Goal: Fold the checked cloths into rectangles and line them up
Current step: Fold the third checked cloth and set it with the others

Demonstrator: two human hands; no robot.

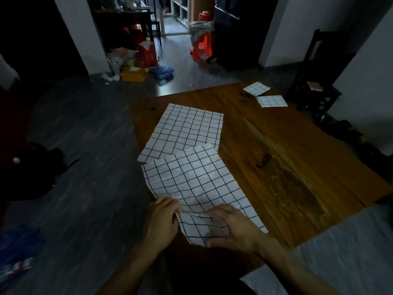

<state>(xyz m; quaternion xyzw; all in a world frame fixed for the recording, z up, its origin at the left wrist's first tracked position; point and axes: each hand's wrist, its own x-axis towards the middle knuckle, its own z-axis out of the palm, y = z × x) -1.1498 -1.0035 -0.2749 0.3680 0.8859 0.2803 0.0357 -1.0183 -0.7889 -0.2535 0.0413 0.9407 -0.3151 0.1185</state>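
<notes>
**Both hands on the near checked cloth at the table's corner**

Both hands work the closest edge of the near checked cloth (191, 179). The left hand (162, 222) has its fingers curled over the cloth's raised near-left edge, gripping it. The right hand (234, 227) pinches a folded-up flap of the same cloth between thumb and fingers. This cloth lies unfolded and creased on the wooden table (287, 162), its near end lifted off the surface and reaching the table's near edge.

Just beyond it, a second unfolded cloth (187, 128) lies flat, its near edge tucked under the first cloth's far edge; its left side runs close to the table's left edge. To the right of both cloths the tabletop is bare wood, dark and worn in patches.

Near the far right corner sit two small folded cloths, one (256, 88) behind the other (272, 101), close together and well apart from the unfolded pair.

Left of the table is dark open floor (85, 135). A dark chair (316, 81) stands past the far right corner. Farther back, an orange stool (202, 47) draped with fabric and a yellow box (134, 74) among clutter sit by a doorway.
</notes>
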